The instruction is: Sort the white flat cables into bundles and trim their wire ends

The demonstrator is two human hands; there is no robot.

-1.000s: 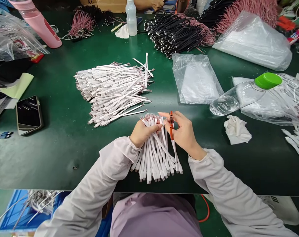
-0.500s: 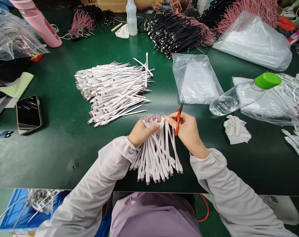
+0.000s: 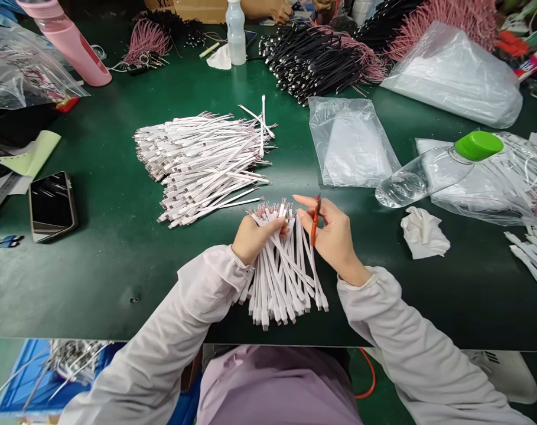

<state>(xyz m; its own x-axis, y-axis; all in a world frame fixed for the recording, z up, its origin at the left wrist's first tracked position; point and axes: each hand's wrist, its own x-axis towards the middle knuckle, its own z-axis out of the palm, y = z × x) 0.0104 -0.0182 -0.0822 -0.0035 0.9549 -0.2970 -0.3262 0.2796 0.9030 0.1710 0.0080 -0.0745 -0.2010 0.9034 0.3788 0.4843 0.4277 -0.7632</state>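
Because the left hand (image 3: pixel 259 239) clamps the bundle of white cables (image 3: pixel 286 277) while the right hand (image 3: pixel 334 236) pinches small orange snips (image 3: pixel 315 221) just beside it, a slip could nick the cables or the gripping hand.

A big heap of flat white cables (image 3: pixel 201 165) sits on the green bench (image 3: pixel 95 283), right in the middle of things. To its left lies a smartphone (image 3: pixel 52 206) in a tan case, face up. Just right of the heap is a flat clear plastic bag (image 3: pixel 350 141), and further right a clear bottle (image 3: pixel 421 177) with a green cap lies on its side, a crumpled tissue (image 3: pixel 425 233) near it. Behind the heap stand a slim plastic bottle (image 3: pixel 236 32) and a mass of black cables (image 3: pixel 312 62), with a pink tumbler (image 3: pixel 68 41) lying back to the left.
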